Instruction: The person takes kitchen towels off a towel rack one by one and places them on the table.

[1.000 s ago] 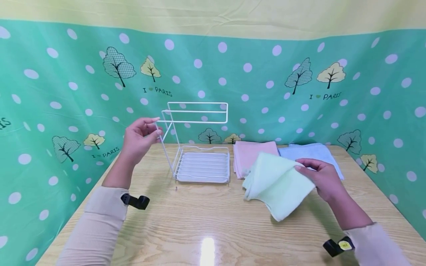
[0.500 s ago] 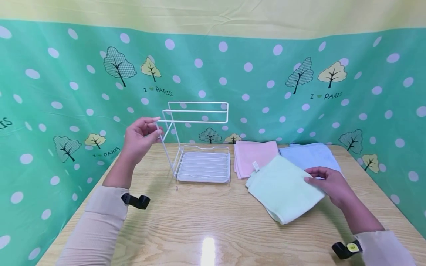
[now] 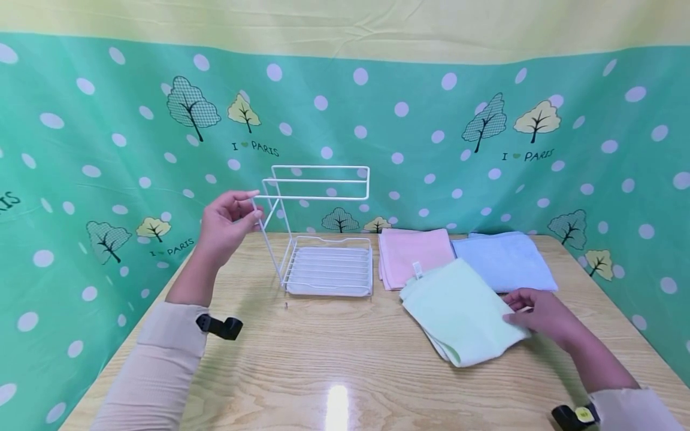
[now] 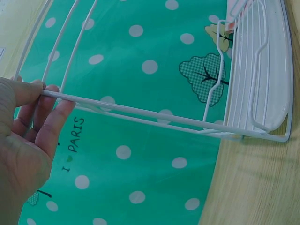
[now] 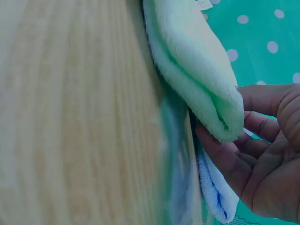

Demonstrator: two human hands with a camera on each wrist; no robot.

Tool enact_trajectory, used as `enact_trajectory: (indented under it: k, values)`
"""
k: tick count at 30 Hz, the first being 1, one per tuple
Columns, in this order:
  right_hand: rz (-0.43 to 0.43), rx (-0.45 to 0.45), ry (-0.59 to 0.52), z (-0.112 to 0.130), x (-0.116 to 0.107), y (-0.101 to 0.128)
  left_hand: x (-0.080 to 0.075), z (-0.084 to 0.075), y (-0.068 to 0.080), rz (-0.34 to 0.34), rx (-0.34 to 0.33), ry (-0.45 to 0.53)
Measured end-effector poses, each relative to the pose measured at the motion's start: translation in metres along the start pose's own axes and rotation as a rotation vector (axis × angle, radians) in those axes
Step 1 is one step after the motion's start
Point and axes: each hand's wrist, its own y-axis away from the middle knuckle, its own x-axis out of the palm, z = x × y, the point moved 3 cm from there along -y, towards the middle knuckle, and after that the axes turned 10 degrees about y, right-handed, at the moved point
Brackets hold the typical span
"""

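My left hand pinches the upper left corner of a white wire rack, thumb and fingers around its side bar. The left wrist view shows these fingers on the bar. The rack stands upright, a white tray under its lower wires. To the right, a folded light green towel lies low over the table, overlapping a pink towel's front corner. My right hand holds its right corner, fingers under the edge and thumb on top. In the right wrist view the folded green edge sits between thumb and fingers.
Behind the green towel lie a folded pink towel with a white tag and a folded blue towel. The wooden table meets a green polka-dot curtain at its back and sides.
My right hand has moved right and down with the green towel's corner, and the towel now lies flatter and lower. More of the blue towel shows. My left hand and the rack stay put.
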Motion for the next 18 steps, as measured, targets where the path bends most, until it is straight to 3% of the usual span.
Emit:
enact_trajectory:
  k: [8,18]
  values:
    - [0.126,0.020,-0.003,0.007,0.018,0.007,0.000,0.001,0.000,0.002,0.002,-0.015]
    - [0.142,0.046,-0.006,0.024,0.038,0.016,0.000,0.001,0.001,-0.005,-0.006,-0.042]
